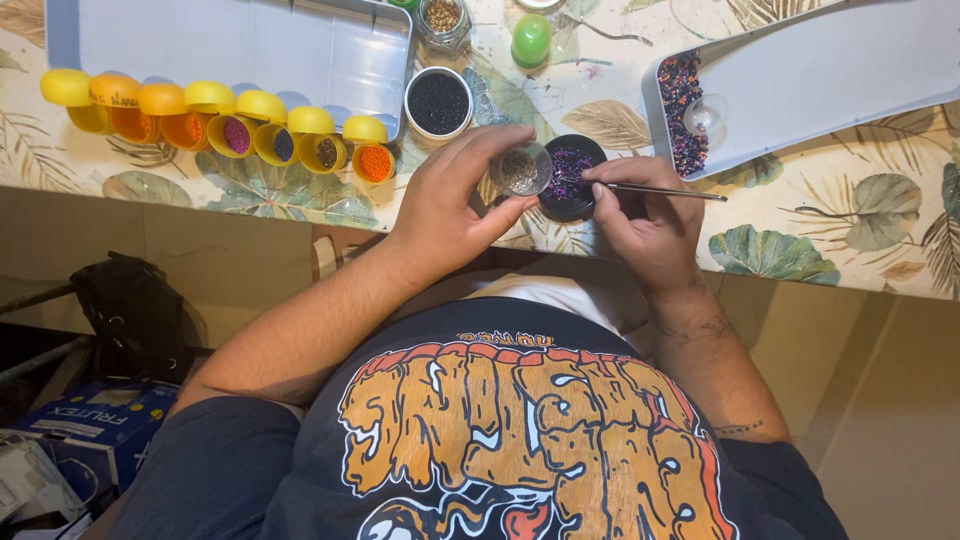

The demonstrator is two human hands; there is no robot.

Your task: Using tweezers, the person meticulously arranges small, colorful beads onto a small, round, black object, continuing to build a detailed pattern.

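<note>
Two hands at work over one black dish (570, 180) of purple beads, the landmark here. Left hand (450, 205): curled, pinching a small clear cup (520, 168) of pale beads, held touching the dish's left edge. Right hand (645, 225): fingers pressed together, pinching a thin needle tool (665, 190) just right of the dish. Needle: long axis near level, handle end pointing right toward the white tray (800, 80), working tip at the dish. Step, as judged: picking beads from the dish by needle. Next move likely calls for a fine, steady tip. Yellow capsule row (220, 120): well left of the dish.
</note>
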